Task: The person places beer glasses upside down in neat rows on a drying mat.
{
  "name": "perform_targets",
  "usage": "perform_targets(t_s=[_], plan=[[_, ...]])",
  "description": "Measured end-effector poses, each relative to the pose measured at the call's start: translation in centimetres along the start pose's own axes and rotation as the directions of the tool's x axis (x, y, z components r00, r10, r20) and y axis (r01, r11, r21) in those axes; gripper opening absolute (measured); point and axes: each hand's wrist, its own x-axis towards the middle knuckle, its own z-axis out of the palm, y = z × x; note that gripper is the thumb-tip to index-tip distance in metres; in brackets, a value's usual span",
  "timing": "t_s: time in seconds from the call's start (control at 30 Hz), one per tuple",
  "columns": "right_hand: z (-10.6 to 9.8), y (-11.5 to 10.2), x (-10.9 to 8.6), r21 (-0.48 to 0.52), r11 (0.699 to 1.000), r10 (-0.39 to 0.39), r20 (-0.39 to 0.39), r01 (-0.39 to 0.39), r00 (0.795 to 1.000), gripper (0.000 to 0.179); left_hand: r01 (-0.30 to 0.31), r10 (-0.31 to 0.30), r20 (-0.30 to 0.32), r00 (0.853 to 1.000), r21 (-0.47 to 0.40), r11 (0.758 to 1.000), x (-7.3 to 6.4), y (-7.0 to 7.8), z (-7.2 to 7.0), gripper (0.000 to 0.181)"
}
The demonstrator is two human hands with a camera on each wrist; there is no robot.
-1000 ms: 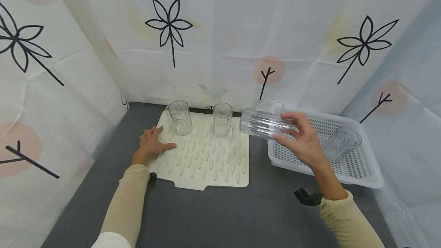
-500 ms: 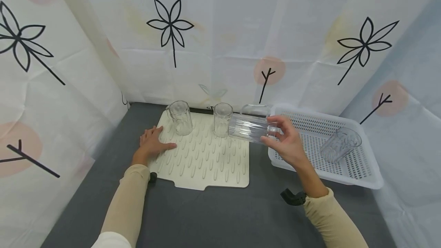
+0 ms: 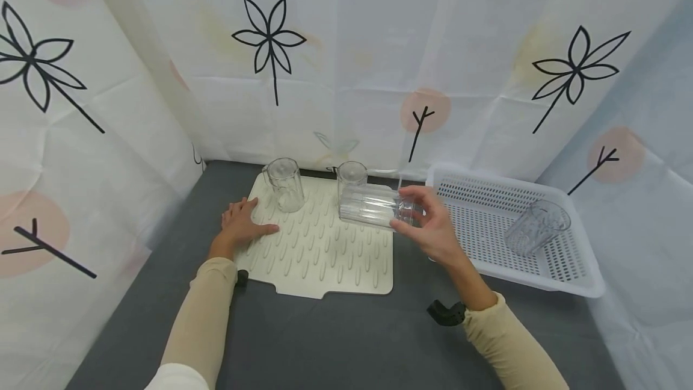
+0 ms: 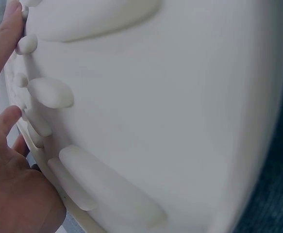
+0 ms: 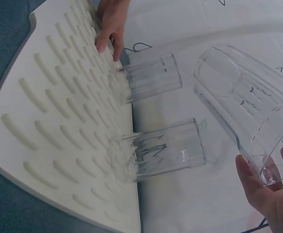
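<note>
My right hand (image 3: pixel 435 233) holds a clear glass mug (image 3: pixel 368 206) by one end, thumb and fingers around it. The mug lies nearly sideways in the air over the right part of the cream ridged drying mat (image 3: pixel 314 266). My left hand (image 3: pixel 240 229) rests on the mat's left edge with fingers spread. Toward the back of the mat stand two more clear mugs, one at the left (image 3: pixel 287 184) and one in the middle (image 3: pixel 352 172). In the head view the held mug overlaps the middle mug; in the right wrist view the held mug (image 5: pixel 243 92) is apart from it.
At the right, a white perforated plastic basket (image 3: pixel 520 275) sits on the dark grey table (image 3: pixel 346 342), with one clear glass (image 3: pixel 536 227) leaning inside. A white patterned curtain (image 3: pixel 346 65) closes off the back and both sides.
My right hand has carried the mug leftward from over the basket to over the mat. The mug's handle has swung from the back and now shows edge-on. My left hand stays put.
</note>
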Motion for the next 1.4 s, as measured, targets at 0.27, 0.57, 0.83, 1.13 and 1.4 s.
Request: perform_targets(t_s=[0.27,0.57,0.83,1.13,1.4], plan=[[1.4,0.0,0.1,-0.011,1.0,0.007,0.044,-0.006,0.999,0.059,0.006,-0.007,0.021,1.0,0.03,1.0,0.1,0.0,-0.2,0.124],[3.0,0.5,0.3,0.023,1.0,-0.007,0.081,0.005,0.997,0.059,-0.027,0.024,0.052,0.998,0.064,0.998,0.3,-0.2,-0.6,0.12],[4.9,1.1,0.5,0.04,0.999,-0.036,0.121,0.031,0.992,0.06,-0.072,0.071,0.082,0.994,0.012,0.997,1.0,-1.8,-0.4,0.126],[7.0,1.9,0.7,0.075,0.996,-0.069,0.159,0.058,0.985,0.058,-0.043,0.044,0.054,0.998,-0.018,0.999,-0.2,-0.6,-0.7,0.101],[8.4,2.1,0.9,0.109,0.994,-0.029,0.188,0.008,0.982,0.056,-0.039,0.04,0.056,0.998,-0.024,0.999,-0.3,-0.7,-0.6,0.097]])
